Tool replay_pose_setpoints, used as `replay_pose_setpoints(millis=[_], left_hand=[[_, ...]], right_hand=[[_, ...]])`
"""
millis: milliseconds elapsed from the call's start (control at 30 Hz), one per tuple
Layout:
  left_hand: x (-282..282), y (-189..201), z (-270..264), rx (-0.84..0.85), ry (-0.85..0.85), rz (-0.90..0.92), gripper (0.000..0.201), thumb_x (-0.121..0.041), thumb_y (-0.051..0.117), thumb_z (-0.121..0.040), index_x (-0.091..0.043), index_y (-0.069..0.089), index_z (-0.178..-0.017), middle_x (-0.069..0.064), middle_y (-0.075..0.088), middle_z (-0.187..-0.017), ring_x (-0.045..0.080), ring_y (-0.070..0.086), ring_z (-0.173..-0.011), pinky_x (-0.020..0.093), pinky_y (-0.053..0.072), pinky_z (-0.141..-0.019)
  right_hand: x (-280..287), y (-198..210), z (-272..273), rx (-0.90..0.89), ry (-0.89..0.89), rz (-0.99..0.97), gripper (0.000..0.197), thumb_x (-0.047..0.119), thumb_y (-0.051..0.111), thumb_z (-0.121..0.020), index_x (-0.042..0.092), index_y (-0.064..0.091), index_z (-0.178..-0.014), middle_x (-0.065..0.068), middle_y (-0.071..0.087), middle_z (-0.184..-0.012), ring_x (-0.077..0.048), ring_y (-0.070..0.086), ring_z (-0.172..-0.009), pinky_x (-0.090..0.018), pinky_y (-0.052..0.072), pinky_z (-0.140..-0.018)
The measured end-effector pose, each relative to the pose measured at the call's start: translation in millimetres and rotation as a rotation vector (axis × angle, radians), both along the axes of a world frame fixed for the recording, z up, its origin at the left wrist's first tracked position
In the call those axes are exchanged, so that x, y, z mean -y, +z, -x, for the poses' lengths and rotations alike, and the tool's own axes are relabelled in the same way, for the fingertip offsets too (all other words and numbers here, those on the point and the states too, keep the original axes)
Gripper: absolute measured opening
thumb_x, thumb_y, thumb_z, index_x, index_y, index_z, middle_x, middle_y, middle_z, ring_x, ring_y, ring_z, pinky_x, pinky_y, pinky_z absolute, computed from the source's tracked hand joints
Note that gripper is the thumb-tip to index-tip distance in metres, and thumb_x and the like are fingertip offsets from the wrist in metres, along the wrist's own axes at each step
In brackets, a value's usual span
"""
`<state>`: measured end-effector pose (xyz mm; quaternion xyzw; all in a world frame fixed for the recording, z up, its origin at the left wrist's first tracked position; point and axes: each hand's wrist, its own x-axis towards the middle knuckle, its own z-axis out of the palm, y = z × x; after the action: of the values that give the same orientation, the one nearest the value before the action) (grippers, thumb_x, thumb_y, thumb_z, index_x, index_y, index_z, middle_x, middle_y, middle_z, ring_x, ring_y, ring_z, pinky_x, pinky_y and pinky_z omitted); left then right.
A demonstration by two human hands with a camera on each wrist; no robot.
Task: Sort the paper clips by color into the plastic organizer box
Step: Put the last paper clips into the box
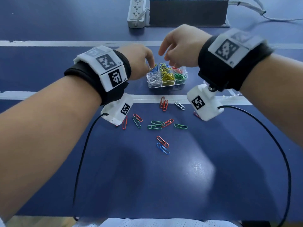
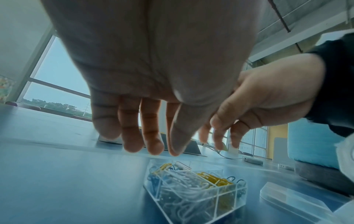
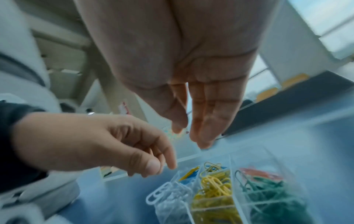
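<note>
head view looking down and forward over the table [image 1: 49,66]; wrist views close under each palm, facing fingertips; all sharing the clear organizer box [image 1: 167,84].

The organizer box [image 1: 167,77] is set on the table [image 1: 49,66], with loose paper clips [image 1: 157,125] scattered before it. Behind it a power strip [image 1: 136,12] is placed, left of a board [image 1: 188,13]. Both hands are held above the box.
</note>
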<state>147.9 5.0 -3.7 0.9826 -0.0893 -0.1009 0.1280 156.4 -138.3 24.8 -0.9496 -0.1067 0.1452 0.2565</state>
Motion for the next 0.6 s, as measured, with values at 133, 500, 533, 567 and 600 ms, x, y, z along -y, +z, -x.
replay_pose_setpoints(millis=[133, 500, 533, 567, 600], left_hand=[[-13, 4, 20, -0.026, -0.025, 0.041, 0.011, -0.026, 0.06, -0.085, -0.02, 0.067, -0.092, -0.005, 0.057, -0.078, 0.015, 0.05, -0.078, 0.022, 0.035, -0.073], [-29, -5, 78, -0.157, -0.123, 0.01, 0.002, -0.024, 0.069, -0.076, -0.023, 0.071, -0.075, -0.006, 0.067, -0.063, 0.004, 0.057, -0.06, 0.021, 0.045, -0.061], [-30, -6, 80, -0.161, -0.124, -0.01, 0.002, -0.023, 0.07, -0.076, -0.022, 0.071, -0.076, -0.007, 0.067, -0.063, 0.002, 0.058, -0.06, 0.022, 0.047, -0.063], [-33, -8, 81, -0.169, -0.123, -0.024, 0.001, -0.023, 0.07, -0.077, -0.022, 0.07, -0.076, -0.008, 0.067, -0.063, 0.0, 0.057, -0.06, 0.022, 0.048, -0.065], [-35, -10, 83, -0.173, -0.121, -0.03, 0.001, -0.023, 0.07, -0.077, -0.022, 0.07, -0.078, -0.008, 0.067, -0.063, -0.002, 0.057, -0.058, 0.023, 0.048, -0.066]], right_hand=[[3, 1, 39, 0.074, 0.276, 0.244, 0.021, 0.02, 0.056, -0.081, 0.022, 0.074, -0.092, 0.003, 0.063, -0.075, -0.019, 0.057, -0.078, -0.024, 0.048, -0.075], [-12, -28, 131, -0.029, 0.668, 0.494, 0.036, 0.028, 0.06, -0.082, 0.014, 0.039, -0.056, -0.001, 0.035, -0.056, -0.023, 0.04, -0.057, -0.024, 0.032, -0.051], [-12, -30, 133, -0.034, 0.652, 0.503, 0.042, 0.028, 0.061, -0.083, 0.016, 0.032, -0.054, 0.0, 0.032, -0.057, -0.026, 0.042, -0.061, -0.025, 0.033, -0.055], [-12, -33, 134, -0.026, 0.636, 0.502, 0.045, 0.026, 0.062, -0.083, 0.017, 0.029, -0.054, 0.0, 0.03, -0.059, -0.029, 0.044, -0.067, -0.027, 0.035, -0.06], [-12, -35, 134, -0.009, 0.62, 0.504, 0.045, 0.022, 0.062, -0.083, 0.017, 0.028, -0.054, -0.001, 0.03, -0.06, -0.03, 0.045, -0.07, -0.028, 0.037, -0.061]])
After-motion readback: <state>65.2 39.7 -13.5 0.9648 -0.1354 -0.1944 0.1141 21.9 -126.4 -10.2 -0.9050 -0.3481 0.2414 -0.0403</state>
